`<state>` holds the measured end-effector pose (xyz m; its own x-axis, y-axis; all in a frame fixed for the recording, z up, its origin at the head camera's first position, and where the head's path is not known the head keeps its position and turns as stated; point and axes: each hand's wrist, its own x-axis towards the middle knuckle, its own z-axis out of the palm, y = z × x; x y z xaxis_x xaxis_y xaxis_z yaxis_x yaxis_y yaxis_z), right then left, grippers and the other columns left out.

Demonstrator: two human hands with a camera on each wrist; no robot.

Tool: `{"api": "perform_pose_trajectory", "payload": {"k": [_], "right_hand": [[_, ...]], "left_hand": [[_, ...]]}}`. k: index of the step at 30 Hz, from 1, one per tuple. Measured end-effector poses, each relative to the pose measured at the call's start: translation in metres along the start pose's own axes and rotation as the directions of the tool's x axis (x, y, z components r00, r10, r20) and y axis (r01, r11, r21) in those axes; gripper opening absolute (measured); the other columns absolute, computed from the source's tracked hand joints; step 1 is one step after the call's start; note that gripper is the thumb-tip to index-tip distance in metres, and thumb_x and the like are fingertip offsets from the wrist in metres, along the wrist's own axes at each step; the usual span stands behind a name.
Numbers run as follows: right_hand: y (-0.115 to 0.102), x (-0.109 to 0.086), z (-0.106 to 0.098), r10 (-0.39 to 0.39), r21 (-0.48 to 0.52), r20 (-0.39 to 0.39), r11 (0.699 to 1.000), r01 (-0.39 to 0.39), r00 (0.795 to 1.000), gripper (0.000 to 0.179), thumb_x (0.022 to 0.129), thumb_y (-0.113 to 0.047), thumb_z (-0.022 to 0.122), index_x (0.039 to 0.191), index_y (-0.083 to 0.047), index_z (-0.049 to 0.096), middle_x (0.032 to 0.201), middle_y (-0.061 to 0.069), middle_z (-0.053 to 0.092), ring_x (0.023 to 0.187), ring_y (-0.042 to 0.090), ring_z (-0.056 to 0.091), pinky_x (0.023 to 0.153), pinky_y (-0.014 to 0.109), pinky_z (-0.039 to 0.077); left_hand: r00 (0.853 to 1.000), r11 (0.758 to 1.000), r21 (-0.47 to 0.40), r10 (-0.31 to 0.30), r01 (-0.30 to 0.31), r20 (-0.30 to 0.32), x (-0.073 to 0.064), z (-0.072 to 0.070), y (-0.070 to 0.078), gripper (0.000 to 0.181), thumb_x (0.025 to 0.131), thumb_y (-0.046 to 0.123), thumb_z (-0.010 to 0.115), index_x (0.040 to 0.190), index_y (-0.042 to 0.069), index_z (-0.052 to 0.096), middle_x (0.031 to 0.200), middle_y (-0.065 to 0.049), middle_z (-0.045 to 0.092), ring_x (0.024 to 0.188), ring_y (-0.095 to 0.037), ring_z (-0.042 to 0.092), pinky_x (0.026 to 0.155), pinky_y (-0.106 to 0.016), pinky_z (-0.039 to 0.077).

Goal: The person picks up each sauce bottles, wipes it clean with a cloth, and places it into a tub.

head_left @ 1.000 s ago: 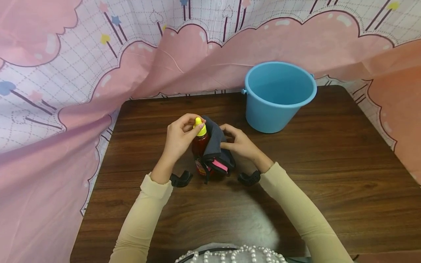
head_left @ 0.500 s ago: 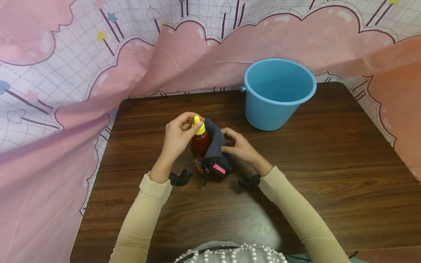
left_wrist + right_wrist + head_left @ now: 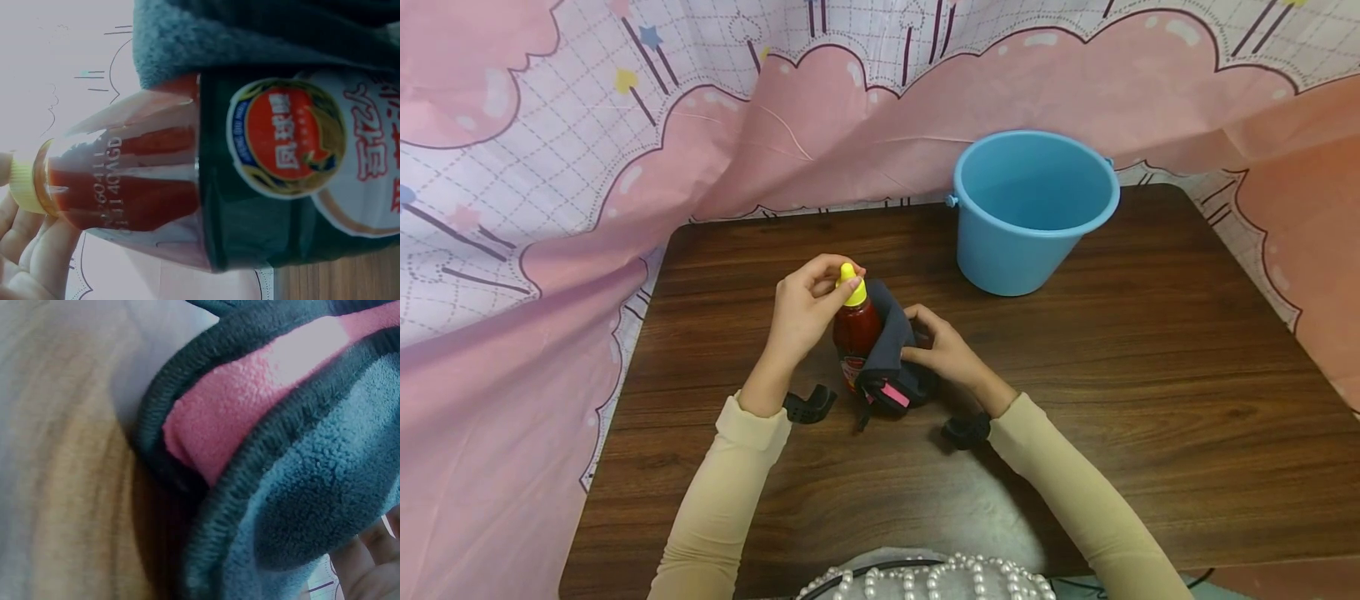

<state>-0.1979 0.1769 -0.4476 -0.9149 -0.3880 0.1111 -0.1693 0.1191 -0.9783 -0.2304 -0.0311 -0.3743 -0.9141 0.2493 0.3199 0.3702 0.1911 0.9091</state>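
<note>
A ketchup-like squeeze bottle [image 3: 856,332] with red contents stands upright on the table. Its yellow cap [image 3: 854,293] is pinched between the thumb and fingers of my left hand [image 3: 801,312]. The left wrist view shows the bottle's label [image 3: 287,137] in front, with a cloth edge along its side. My right hand [image 3: 947,348] holds a folded dark grey cloth [image 3: 891,342] against the bottle's right side, thumb on the near face. In the right wrist view, a pink layer [image 3: 237,406] shows between the cloth's black-stitched edges. Some right fingers are hidden behind the cloth.
A light blue bucket [image 3: 1007,250] stands at the back of the dark wooden table [image 3: 1112,400], right of the bottle. Behind it hangs a pink and white patterned curtain [image 3: 865,158]. A black wrist mount [image 3: 811,404] sits at each wrist.
My right hand has moved the cloth slightly down and toward me along the bottle, baring more of the bottle's upper part. The left hand stays on the cap.
</note>
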Motion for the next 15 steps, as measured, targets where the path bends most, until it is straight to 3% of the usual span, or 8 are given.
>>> {"api": "perform_pose_trajectory", "payload": {"k": [7,10,15], "right_hand": [[0.009,-0.005,0.003,0.011,-0.043,0.004,0.999,-0.011,1.000,0.037,0.084,0.010,0.063,0.117,0.008,0.046,0.113,0.018,0.053,0.107,0.028,0.051,0.089,0.042,0.045],[0.024,-0.004,0.003,-0.001,-0.054,0.000,0.999,0.001,1.000,0.038,0.084,0.007,0.065,0.117,0.004,0.047,0.113,0.016,0.053,0.106,0.025,0.052,0.087,0.039,0.046],[0.019,-0.006,0.003,-0.003,-0.088,0.000,0.996,0.003,1.000,0.038,0.082,0.007,0.066,0.116,0.004,0.048,0.112,0.017,0.054,0.104,0.027,0.053,0.084,0.037,0.047]], "left_hand": [[1.000,1.000,0.013,-0.001,0.001,0.003,-0.001,-0.001,0.001,0.018,0.088,0.008,0.066,0.104,-0.001,0.066,0.105,-0.015,0.068,0.096,-0.023,0.067,0.081,-0.030,0.053],[1.000,1.000,0.014,0.013,-0.013,0.004,-0.002,-0.001,0.001,0.017,0.088,0.007,0.066,0.104,-0.001,0.066,0.104,-0.014,0.068,0.095,-0.022,0.067,0.081,-0.030,0.053],[1.000,1.000,0.016,0.018,-0.018,0.009,-0.002,-0.001,0.001,0.018,0.088,0.007,0.066,0.104,-0.001,0.065,0.104,-0.015,0.068,0.095,-0.022,0.067,0.081,-0.029,0.053]]}}
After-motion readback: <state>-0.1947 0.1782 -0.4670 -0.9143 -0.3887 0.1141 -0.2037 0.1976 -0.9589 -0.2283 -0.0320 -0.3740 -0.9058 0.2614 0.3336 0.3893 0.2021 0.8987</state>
